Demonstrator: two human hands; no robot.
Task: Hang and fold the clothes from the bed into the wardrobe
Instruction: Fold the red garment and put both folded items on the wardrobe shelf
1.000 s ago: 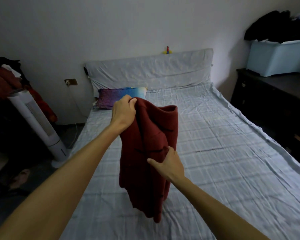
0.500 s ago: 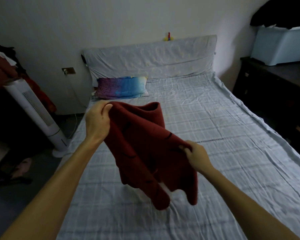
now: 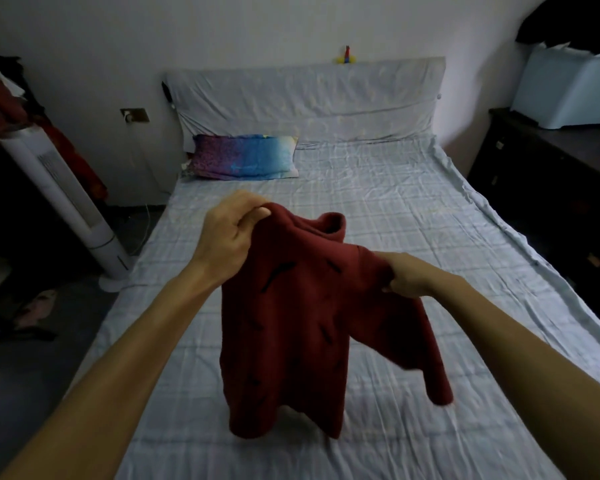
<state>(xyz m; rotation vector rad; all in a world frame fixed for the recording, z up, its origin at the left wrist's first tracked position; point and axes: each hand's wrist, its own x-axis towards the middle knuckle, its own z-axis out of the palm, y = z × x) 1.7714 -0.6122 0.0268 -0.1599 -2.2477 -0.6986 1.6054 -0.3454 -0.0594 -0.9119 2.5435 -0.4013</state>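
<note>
While both hands hold it up over the middle of the bed (image 3: 413,209), the dark red sweater (image 3: 291,323) hangs lengthwise, hem lowest. Hem sits close to the plaid sheet; I cannot tell whether it touches.

- Left hand (image 3: 229,237): fingers curled, pinching the shoulder edge just left of the collar (image 3: 333,223).
- Right hand (image 3: 409,275): fingers closed round a bunch of fabric at the other shoulder, lower than the left. One sleeve (image 3: 426,348) droops below and to the right of it.
- Collar stands up between the two hands. Short black dashes are scattered over the knit.

Surroundings: a purple-to-blue pillow (image 3: 245,155) lies at the head of the bed, left side, against the sheet-covered headboard (image 3: 305,95). A white tower fan (image 3: 66,199) stands on the floor left of the bed. A pale blue storage box (image 3: 568,88) sits on a dark dresser (image 3: 551,174) at right, dark clothing piled on top.
</note>
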